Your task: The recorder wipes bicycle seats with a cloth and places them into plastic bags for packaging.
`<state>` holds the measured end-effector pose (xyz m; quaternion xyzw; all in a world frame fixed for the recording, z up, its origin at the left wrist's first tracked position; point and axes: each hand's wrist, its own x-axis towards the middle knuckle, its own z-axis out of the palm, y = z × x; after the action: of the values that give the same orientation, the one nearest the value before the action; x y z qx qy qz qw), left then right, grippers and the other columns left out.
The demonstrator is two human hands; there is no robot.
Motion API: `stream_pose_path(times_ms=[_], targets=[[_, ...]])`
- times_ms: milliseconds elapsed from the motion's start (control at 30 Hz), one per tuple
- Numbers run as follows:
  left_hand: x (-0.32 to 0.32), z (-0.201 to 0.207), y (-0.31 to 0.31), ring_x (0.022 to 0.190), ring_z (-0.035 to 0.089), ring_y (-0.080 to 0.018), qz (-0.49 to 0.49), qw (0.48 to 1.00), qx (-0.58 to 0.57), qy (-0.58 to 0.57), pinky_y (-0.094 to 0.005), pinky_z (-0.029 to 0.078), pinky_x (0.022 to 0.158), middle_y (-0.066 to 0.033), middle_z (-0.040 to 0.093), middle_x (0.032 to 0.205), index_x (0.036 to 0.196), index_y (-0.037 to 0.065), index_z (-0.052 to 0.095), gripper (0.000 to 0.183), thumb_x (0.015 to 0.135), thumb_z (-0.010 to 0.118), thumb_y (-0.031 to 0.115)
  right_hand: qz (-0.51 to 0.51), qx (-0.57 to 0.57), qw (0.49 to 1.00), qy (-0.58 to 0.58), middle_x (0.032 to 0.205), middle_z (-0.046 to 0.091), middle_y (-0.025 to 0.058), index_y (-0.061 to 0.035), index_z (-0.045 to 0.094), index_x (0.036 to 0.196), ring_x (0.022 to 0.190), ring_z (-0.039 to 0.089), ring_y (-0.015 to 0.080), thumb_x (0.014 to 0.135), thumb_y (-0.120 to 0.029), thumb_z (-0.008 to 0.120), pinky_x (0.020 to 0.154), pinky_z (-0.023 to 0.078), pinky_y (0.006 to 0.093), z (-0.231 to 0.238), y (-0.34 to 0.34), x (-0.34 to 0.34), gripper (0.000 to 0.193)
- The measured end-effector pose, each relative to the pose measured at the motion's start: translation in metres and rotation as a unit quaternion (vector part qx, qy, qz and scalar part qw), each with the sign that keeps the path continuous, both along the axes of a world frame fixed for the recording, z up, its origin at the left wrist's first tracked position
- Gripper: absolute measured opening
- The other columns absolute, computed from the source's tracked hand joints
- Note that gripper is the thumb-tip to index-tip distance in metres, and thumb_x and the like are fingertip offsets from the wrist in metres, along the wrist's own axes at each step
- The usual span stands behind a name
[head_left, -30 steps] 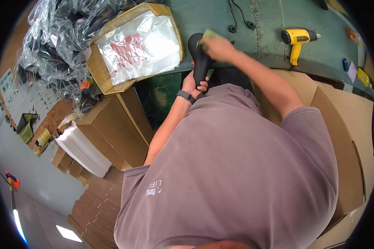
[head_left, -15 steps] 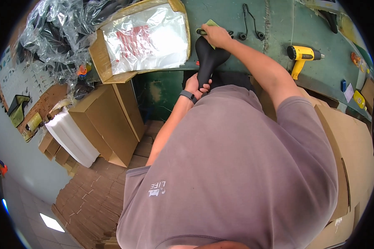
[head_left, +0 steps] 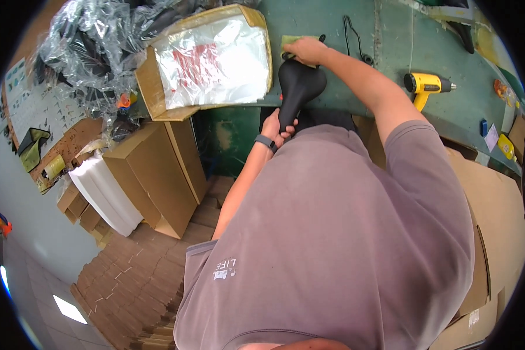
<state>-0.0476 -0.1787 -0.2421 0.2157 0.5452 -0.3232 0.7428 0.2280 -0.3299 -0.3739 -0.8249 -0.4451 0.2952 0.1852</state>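
Observation:
A black bicycle saddle [head_left: 300, 84] is held over the front edge of the green workbench, its narrow nose toward my body. My left hand [head_left: 277, 129], with a dark band on the wrist, is closed around the nose. At the saddle's wide rear end, my right hand [head_left: 308, 50] is closed on a yellow-green cloth [head_left: 289, 42], which lies against the back edge. Dark bits show on both sides of that hand; what they belong to is unclear. Near my right forearm lies a bent black metal rod [head_left: 349, 29], partly covered by the arm.
An open carton [head_left: 146, 79] with plastic-wrapped contents stands left of the saddle, beside black items in clear plastic [head_left: 81, 52]. A yellow heat gun [head_left: 426, 84] lies on the bench [head_left: 391, 52] at right. Cardboard boxes [head_left: 151, 175] stand below left.
My right hand and the cloth have shifted at the saddle's rear, and the cloth now lies flatter beyond the fingers. My left hand keeps its hold. The view has moved slightly.

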Motion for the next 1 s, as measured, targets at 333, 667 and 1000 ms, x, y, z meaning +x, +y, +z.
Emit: stream_pose_path(times_ms=[333,667,1000], targets=[[-0.010,0.122,0.034,0.047,0.047,-0.0127,0.028,0.992,-0.026,-0.119,-0.0230,0.030,0.037,-0.0170,0.068,0.085,0.135,0.008,0.059,0.044,0.123,0.034,0.043,-0.273,0.083,0.944,-0.167,0.121,0.078,0.0188,-0.0127,0.068,0.145,0.118,0.070,0.0412,0.100,-0.034,0.076,0.100,0.056,0.0531,0.086,-0.093,0.008,0.051],[0.024,0.187,0.037,0.051,0.043,-0.0112,-0.018,0.944,0.007,-0.330,-0.0246,0.034,0.045,-0.0126,0.067,0.094,0.142,0.004,0.059,0.060,0.122,0.029,0.052,-0.513,0.366,0.712,0.309,0.126,0.071,0.0138,0.0007,0.022,0.175,0.109,0.069,0.0208,0.112,-0.032,0.071,0.101,0.056,0.0377,0.245,-0.057,-0.130,0.087],[0.098,0.053,0.112,0.082,0.077,-0.0366,-0.406,0.621,0.521,-0.422,-0.0485,0.059,0.077,-0.0149,0.079,0.085,0.113,0.003,0.077,0.037,0.107,0.072,0.040,-0.612,0.322,0.308,0.654,0.115,0.071,0.0204,0.0128,0.057,0.132,0.088,0.074,0.0263,0.103,-0.012,0.072,0.078,0.069,0.0394,0.192,-0.064,-0.181,0.041]])
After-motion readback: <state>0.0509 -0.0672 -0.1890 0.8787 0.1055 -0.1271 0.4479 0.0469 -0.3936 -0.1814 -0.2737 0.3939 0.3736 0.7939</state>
